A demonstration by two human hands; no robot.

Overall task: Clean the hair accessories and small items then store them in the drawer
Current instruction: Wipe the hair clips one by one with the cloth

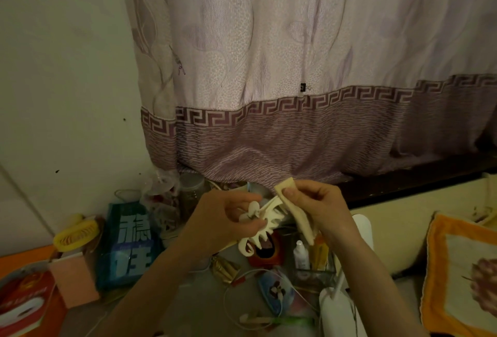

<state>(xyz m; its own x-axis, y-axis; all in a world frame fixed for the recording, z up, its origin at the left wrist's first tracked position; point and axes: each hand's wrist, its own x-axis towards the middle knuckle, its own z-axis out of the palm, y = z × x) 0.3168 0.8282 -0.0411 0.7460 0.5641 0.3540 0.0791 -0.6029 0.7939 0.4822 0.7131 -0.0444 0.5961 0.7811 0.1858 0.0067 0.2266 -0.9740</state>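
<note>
Resting in left hand [217, 218] grip, hair claw [265, 222], cloth-pinching right hand [320, 207] beside.

1. A pale purple curtain [295, 67] with a darker key-pattern band hangs over the cluttered table [199, 307].
2. A black binder clip [303, 87] is pinned on the curtain just above that band.
3. Below the curtain's left edge stands a teal book [129, 245].
4. Left of the book lie a yellow handheld fan [76, 237] and a pink box [74, 278].
5. Far right of the book sits an orange-edged cushion [462, 277].
</note>
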